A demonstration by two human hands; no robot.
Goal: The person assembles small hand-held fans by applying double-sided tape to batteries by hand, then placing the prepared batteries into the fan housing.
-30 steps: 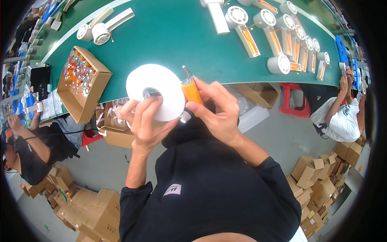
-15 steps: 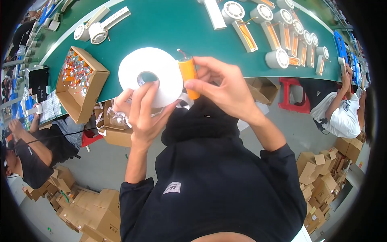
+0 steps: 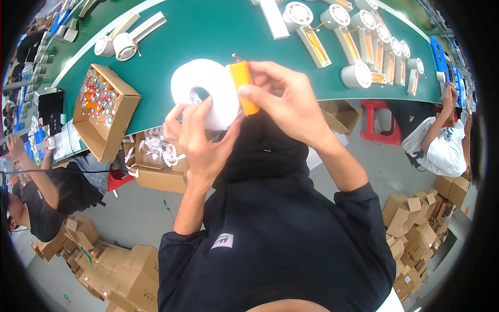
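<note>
A large white roll of tape [image 3: 215, 86] is gripped in my left hand [image 3: 200, 138], fingers at its core hole and thumb at its lower edge. Between the thumb and fingers of my right hand [image 3: 291, 99] stands an orange battery pack [image 3: 241, 83], with thin dark and red wires at its top end. The pack's left side meets the roll's right edge. Whether a strip of tape joins them cannot be made out. Both hands are over the near edge of the green table [image 3: 171, 47].
A cardboard box [image 3: 117, 122] of orange battery packs sits at the left. Several white fan-like housings [image 3: 356, 75] with open handles lie at the right back. Below the table edge, a carton [image 3: 158, 179] holds white strips. Co-workers sit at both sides; a red stool [image 3: 377, 122] stands right.
My left hand has moved right and slightly up with the tape roll, closer against the battery pack. The pack has risen slightly and turned a little in my right hand.
</note>
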